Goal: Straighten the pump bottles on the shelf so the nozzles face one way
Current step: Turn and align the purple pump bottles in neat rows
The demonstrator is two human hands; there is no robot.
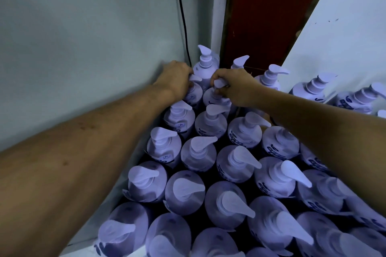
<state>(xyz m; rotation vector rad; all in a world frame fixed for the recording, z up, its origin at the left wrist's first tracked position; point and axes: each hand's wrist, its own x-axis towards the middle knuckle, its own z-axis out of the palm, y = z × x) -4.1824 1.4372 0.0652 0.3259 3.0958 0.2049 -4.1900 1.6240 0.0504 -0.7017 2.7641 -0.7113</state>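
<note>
Several pale purple pump bottles (198, 154) stand packed in rows on the shelf, most nozzles pointing right. Near the back left, my left hand (175, 81) grips the pump head of a bottle (193, 93) against the left wall. Beside it, my right hand (236, 86) curls round the pump head (219, 83) of the neighbouring bottle (215, 98). Behind them a bottle (205, 62) stands with its nozzle pointing back-left. Two more at the back (240, 61) (271, 75) point right.
A pale wall (94, 37) bounds the shelf on the left, with a black cable (183, 23) running down its corner. A red-brown panel (267, 16) stands behind. At the right, a white panel (344, 27) separates more bottles (313, 87).
</note>
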